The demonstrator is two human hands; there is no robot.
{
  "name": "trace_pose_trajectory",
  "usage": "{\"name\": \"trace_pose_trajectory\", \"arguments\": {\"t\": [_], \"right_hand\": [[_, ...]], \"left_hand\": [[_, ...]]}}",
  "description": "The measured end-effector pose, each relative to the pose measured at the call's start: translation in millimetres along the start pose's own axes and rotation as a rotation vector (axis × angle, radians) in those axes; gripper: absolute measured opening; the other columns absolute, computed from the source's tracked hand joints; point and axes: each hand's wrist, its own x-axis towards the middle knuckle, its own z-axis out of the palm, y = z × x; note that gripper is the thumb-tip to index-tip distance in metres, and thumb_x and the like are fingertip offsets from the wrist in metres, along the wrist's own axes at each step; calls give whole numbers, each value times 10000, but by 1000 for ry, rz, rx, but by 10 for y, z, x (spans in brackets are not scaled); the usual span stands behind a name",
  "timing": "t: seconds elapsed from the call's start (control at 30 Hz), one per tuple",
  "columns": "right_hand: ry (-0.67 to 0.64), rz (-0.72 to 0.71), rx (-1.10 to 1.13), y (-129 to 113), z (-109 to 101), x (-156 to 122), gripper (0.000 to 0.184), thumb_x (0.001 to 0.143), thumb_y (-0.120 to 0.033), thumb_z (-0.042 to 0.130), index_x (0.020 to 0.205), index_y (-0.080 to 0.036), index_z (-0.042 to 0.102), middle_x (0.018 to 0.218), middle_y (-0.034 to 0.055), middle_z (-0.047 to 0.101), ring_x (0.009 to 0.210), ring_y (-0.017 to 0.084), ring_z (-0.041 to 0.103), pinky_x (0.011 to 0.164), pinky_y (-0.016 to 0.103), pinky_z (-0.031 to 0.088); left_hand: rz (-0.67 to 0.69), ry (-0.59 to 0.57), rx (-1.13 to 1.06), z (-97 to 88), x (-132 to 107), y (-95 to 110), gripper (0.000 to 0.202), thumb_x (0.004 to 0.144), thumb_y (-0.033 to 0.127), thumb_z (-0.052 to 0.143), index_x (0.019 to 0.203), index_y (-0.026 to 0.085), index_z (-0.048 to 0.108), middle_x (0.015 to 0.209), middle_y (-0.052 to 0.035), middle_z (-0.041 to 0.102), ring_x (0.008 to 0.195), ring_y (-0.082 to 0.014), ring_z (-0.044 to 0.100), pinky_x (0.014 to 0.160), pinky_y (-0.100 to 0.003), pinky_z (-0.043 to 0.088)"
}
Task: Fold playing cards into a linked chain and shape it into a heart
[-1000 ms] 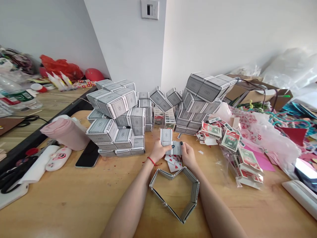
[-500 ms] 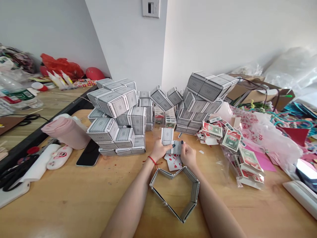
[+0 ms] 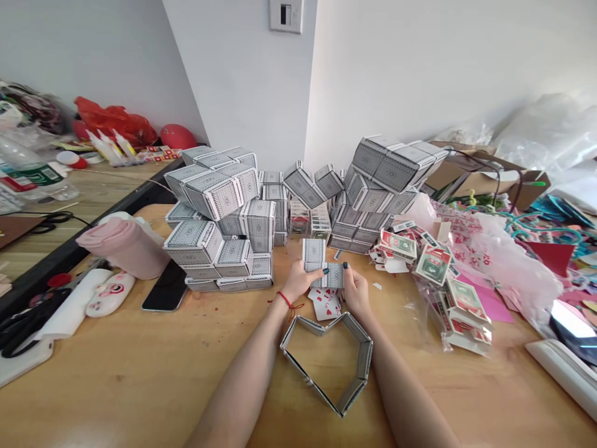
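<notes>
My left hand [image 3: 302,281] grips grey-backed playing cards [image 3: 314,254] joined in an L shape, its thumb lying across their front. On the right end of the same cards, my right hand [image 3: 357,287] pinches with thumb and fingers. Just below lie loose playing cards [image 3: 325,304], face up with red hearts. Between my forearms a heart-shaped frame [image 3: 362,364] made of folded cards stands on the table [image 3: 224,367].
Stacked card boxes [image 3: 193,239] rise at the left, more card boxes [image 3: 385,163] at the right. Red-and-green card packs [image 3: 433,262] lie in plastic to the right. A phone [image 3: 164,287], a pink cloth roll [image 3: 124,246] and scissors [image 3: 23,330] are at the left.
My right hand's thumb has shifted slightly right along the edge of the cards. The camera view has moved a little; the heart-shaped frame and stacks stay in place.
</notes>
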Motion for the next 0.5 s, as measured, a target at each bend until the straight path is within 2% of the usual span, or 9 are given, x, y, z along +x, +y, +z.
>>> {"name": "trace_pose_trajectory", "arguments": {"t": [0.07,0.13,0.2,0.3,0.4,0.5], "right_hand": [[-2,50,117,17,-27,26,453,816,-572,278,549,-221,379,385,-50,357,349,103,323,364,245,257],[36,58,129,29,-63,56,420,810,-568,302,620,-218,437,409,-60,364,348,101,332,364,239,281],[32,25,35,34,-99,87,357,783,-545,397,733,-208,505,488,-45,437,402,108,388,396,237,320],[-52,-85,-199,34,-142,125,336,717,-511,525,821,-194,565,675,14,533,576,144,485,524,262,393],[-105,-149,-364,41,-162,144,356,598,-493,648,766,-187,578,718,32,525,649,174,493,590,290,403],[-119,-129,-374,63,-158,137,401,484,-452,730,732,-186,563,692,18,513,607,166,475,555,284,394]], "left_hand": [[26,33,-30,-3,3,3,293,628,309,671,862,133,660,897,-77,682,856,-209,612,774,-312,465],[35,87,-85,-21,12,-5,313,648,322,651,900,136,653,940,-73,675,886,-207,605,788,-307,457],[15,145,-155,-47,30,-26,313,657,332,636,897,132,651,938,-67,675,866,-202,610,767,-298,459],[-24,212,-260,-80,62,-62,291,655,351,617,829,121,653,848,-55,687,778,-191,623,700,-288,467],[-32,244,-317,-94,81,-80,271,639,349,622,796,131,656,806,-38,689,743,-180,626,695,-283,463],[-2,232,-315,-103,78,-75,283,623,328,639,831,137,661,870,-46,687,831,-188,619,779,-295,440]]}}
